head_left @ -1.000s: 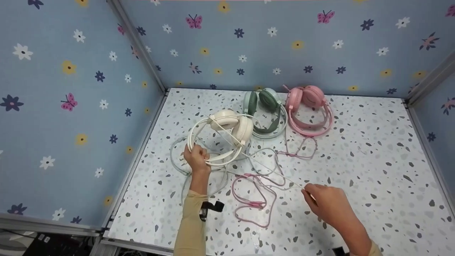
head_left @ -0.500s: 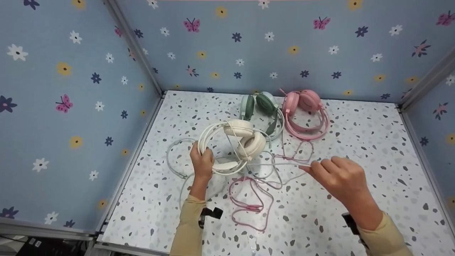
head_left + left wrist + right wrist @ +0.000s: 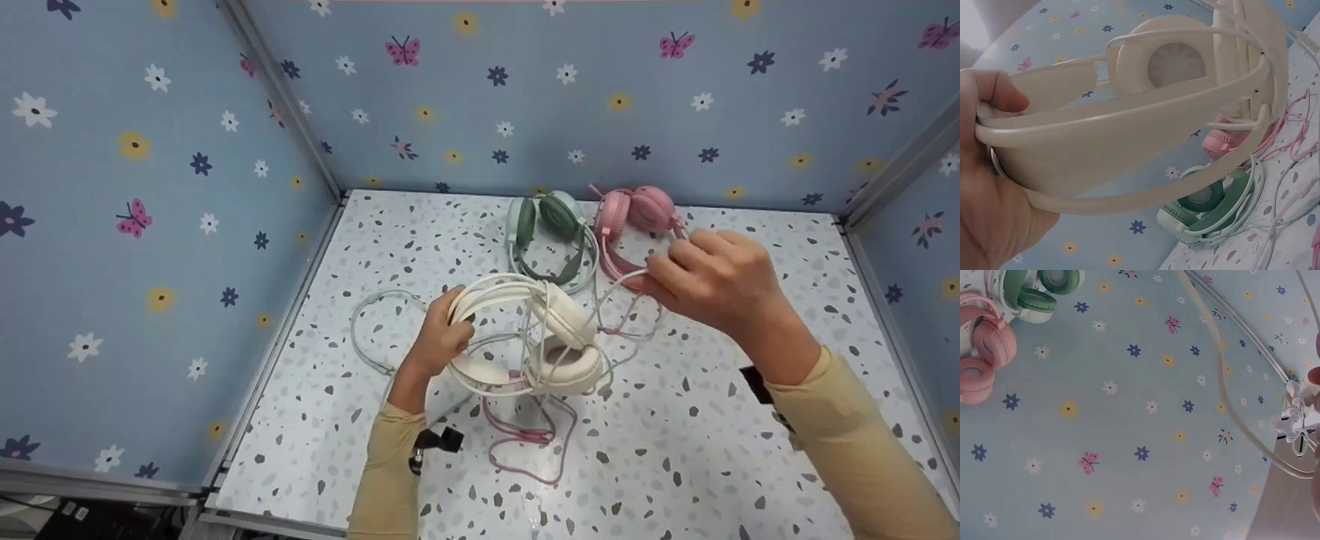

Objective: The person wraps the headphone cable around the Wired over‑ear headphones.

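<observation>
A cream-white pair of headphones [image 3: 576,371] hangs above the table in the head view, tilted with its ear cups to the right. My left hand [image 3: 439,339] grips its headband, and the left wrist view shows the thumb over the band [image 3: 1100,152]. White cable [image 3: 616,283] runs from the headphones to my right hand [image 3: 716,281], which pinches it, raised at the right. Some strands of this cable cross the ear cups. Only the edge of the right hand [image 3: 1316,461] shows in the right wrist view, with the cable [image 3: 1223,382] curving up from it.
Green headphones [image 3: 559,217] and pink headphones [image 3: 615,214] lie at the back, the pink pair partly behind my right hand. Their cords spread over the speckled table [image 3: 712,465]: a pink cord [image 3: 566,450] in front and a pale green cord [image 3: 356,330] at left. Patterned panels [image 3: 525,97] enclose the table.
My right hand has risen and moved away from me, pulling the cable up. My left hand has shifted right and turned the white headphones, bringing the ear cups lower and to the right.
</observation>
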A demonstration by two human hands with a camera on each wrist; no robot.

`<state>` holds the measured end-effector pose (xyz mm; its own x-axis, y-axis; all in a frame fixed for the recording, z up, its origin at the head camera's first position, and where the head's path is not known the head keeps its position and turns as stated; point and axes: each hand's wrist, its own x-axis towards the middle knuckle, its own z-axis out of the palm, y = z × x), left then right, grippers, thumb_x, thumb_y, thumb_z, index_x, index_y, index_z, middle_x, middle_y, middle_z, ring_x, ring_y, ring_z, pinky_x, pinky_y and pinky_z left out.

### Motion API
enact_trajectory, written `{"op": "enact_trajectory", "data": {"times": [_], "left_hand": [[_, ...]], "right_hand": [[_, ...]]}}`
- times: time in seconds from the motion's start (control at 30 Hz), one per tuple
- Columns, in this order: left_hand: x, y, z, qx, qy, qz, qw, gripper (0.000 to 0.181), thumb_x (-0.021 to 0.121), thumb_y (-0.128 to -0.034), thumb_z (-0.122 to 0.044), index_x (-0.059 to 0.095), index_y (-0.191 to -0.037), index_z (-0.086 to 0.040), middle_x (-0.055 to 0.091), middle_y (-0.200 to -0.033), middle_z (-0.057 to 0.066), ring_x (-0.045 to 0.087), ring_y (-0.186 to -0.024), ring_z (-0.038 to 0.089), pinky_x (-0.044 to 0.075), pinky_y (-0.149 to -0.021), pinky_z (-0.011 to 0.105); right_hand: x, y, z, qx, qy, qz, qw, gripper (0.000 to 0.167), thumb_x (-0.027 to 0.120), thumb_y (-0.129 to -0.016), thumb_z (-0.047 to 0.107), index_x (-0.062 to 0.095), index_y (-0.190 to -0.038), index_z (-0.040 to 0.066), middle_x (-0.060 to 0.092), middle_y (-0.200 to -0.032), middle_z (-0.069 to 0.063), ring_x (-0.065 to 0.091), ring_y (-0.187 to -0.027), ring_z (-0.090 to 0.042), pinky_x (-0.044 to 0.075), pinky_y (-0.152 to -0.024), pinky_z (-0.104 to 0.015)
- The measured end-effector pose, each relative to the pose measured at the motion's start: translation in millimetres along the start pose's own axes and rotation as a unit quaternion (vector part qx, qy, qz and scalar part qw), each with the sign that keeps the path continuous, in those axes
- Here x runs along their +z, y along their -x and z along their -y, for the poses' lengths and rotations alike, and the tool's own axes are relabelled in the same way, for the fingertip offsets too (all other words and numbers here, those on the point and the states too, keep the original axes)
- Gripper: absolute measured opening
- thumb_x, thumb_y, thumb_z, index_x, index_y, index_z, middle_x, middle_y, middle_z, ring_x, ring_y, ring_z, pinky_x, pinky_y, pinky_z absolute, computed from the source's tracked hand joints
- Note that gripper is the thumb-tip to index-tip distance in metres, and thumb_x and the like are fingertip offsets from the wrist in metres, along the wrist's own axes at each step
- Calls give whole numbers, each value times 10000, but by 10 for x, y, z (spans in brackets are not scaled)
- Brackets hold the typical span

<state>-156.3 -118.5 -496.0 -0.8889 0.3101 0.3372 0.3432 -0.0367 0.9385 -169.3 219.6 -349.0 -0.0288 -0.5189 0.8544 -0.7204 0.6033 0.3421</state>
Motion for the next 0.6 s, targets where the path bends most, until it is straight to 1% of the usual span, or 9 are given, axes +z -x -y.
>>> {"op": "enact_trajectory", "data": {"times": [0.1,0.2,0.23,0.3,0.4,0.47,0.53,0.57,0.6], "left_hand": [[-10,-48,-16,108,160,794,9967,327,440,-731,54,586,-1018,-2,337,-511,-7,221,-386,129,243,-389,289],[-12,-82,1,243,433,1478,9878,344,447,-732,51,587,-1045,20,341,-519,9,220,-378,130,242,-369,300],[-11,-92,11,312,549,1624,9847,345,452,-730,47,585,-1047,27,343,-530,17,224,-376,129,243,-360,304],[-9,-103,27,389,973,1826,9776,383,473,-734,32,591,-1098,41,347,-549,27,226,-370,122,238,-343,307],[-5,-103,57,460,1811,2006,9617,453,498,-741,26,600,-1182,23,354,-573,34,225,-365,107,228,-324,305],[0,-94,78,451,2450,2120,9450,516,488,-751,50,590,-1255,0,347,-572,23,218,-364,95,215,-321,294],[9,-80,101,470,2983,2200,9276,570,455,-748,97,580,-1292,-19,352,-585,31,217,-371,86,212,-325,281],[13,-71,112,482,3245,2237,9178,594,433,-745,122,577,-1302,-26,346,-593,34,219,-377,82,210,-327,271],[19,-63,120,488,3488,2260,9082,622,409,-738,141,572,-1313,-31,333,-596,32,225,-386,75,210,-331,261]], "right_hand": [[141,24,-112,411,-249,34,9988,682,557,-844,692,312,-530,139,204,-471,29,149,-400,-134,90,-387,-305],[282,143,-227,858,-384,544,9941,729,560,-735,806,343,-517,145,234,-450,33,151,-392,-115,94,-392,-296],[328,192,-260,978,-460,770,9912,725,571,-722,810,371,-518,144,265,-441,29,170,-385,-113,108,-385,-296],[415,292,-310,1275,-694,1153,9827,701,611,-708,793,428,-526,141,327,-433,28,216,-378,-106,144,-377,-298],[528,439,-343,1696,-1147,1583,9659,627,711,-711,692,499,-554,124,407,-457,29,298,-398,-104,219,-384,-306],[599,547,-331,1981,-1516,1835,9508,537,777,-731,573,539,-580,115,442,-486,35,351,-426,-100,271,-410,-301],[681,669,-293,2334,-1904,2173,9284,461,804,-764,454,542,-593,115,437,-503,45,370,-451,-90,296,-432,-287],[727,736,-263,2565,-2206,2332,9117,416,806,-784,395,553,-603,120,436,-512,52,377,-461,-86,308,-442,-278],[775,810,-227,2819,-2530,2511,8908,379,784,-818,370,566,-619,134,438,-520,61,381,-468,-80,317,-452,-267]]}}
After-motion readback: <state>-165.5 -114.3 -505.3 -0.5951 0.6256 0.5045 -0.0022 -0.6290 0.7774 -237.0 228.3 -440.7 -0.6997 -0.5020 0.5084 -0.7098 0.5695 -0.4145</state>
